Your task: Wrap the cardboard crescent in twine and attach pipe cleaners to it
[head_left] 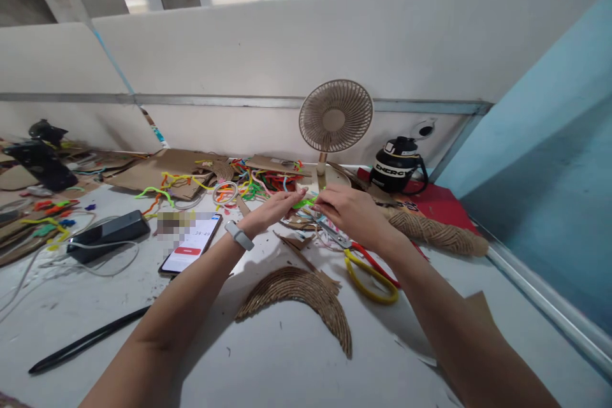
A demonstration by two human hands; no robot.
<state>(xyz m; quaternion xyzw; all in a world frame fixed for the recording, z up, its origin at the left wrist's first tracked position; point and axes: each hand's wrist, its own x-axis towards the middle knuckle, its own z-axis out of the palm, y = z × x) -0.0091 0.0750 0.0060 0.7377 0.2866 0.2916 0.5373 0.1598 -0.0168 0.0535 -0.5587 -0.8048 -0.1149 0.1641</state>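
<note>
Both my hands reach forward over the grey desk (268,357). My left hand (270,211), with a white band on the wrist, and my right hand (351,213) pinch the two ends of a green pipe cleaner (304,203) between them. Just beyond lies a heap of coloured pipe cleaners (248,186) on cardboard scraps. Under my right wrist lie scissors with yellow and red handles (368,271). A curved piece wrapped in brown twine (306,293) lies between my forearms.
A small beige fan (335,118) stands behind my hands, a black jug (399,166) to its right on a red mat. A twine spool (437,234) lies right. A phone (191,243), power bank (108,234) and black rod (86,341) lie left.
</note>
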